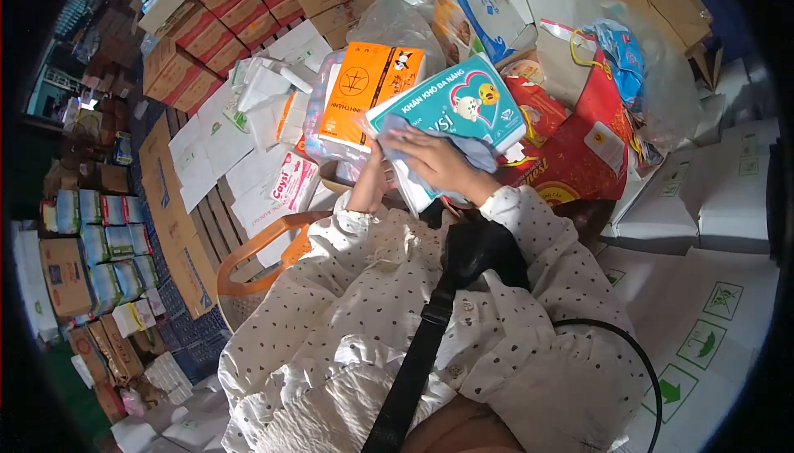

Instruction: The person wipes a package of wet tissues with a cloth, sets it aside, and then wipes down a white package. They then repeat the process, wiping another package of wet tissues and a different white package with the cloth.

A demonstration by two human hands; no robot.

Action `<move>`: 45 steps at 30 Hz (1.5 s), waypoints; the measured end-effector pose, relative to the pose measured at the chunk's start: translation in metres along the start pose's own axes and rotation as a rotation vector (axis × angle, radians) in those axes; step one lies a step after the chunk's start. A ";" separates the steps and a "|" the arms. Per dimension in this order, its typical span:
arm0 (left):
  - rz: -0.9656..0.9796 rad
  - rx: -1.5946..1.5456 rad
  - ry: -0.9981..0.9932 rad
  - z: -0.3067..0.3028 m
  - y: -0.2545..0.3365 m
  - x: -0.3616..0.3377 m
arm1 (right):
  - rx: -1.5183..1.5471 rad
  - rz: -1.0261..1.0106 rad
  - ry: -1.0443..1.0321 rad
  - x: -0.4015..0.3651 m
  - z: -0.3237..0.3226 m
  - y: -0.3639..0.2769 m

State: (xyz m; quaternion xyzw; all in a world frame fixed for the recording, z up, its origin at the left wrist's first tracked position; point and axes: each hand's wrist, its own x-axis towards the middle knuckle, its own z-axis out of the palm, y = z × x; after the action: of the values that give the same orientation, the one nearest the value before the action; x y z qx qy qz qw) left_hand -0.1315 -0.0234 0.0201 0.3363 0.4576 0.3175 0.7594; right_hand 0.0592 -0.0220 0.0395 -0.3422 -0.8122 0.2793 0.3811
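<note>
A teal pack of dry tissues [438, 97], printed "KHĂN KHÔ ĐA NĂNG" with a heart and cartoon animals, is tilted in front of my chest. My left hand [374, 182] grips its lower left edge, with the fingers partly hidden behind it. My right hand [438, 159] is closed on a grey-blue cloth [475, 151] and presses it against the pack's front. Just beyond my left hand lies an orange tissue pack [364, 89] on other plastic-wrapped packs. A red gift bag [571, 159] stands close to the right of the teal pack.
Stacked red and brown cartons [219, 23] rise at the back left. A white-and-pink Coysi pack [294, 182] lies left of my hands, near an orange chair arm [269, 234]. White cartons [703, 196] line the right side. Shelved packs [103, 225] stand far left.
</note>
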 end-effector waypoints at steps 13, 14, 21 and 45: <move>-0.064 0.042 -0.001 -0.012 -0.009 0.024 | -0.318 0.273 0.432 -0.060 -0.078 0.097; -0.073 0.031 0.017 -0.011 -0.008 0.024 | -0.395 0.284 0.471 -0.050 -0.076 0.102; -0.050 0.043 0.040 -0.010 -0.005 0.021 | -0.278 0.253 0.241 0.022 -0.038 0.056; 0.987 1.278 0.406 0.004 0.009 -0.037 | -0.174 0.337 0.364 -0.063 -0.058 0.052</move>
State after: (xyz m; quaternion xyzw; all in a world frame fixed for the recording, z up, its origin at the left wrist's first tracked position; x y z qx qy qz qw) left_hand -0.1440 -0.0483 0.0465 0.8008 0.4778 0.3475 0.0986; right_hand 0.1543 -0.0275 0.0075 -0.5489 -0.6825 0.2017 0.4384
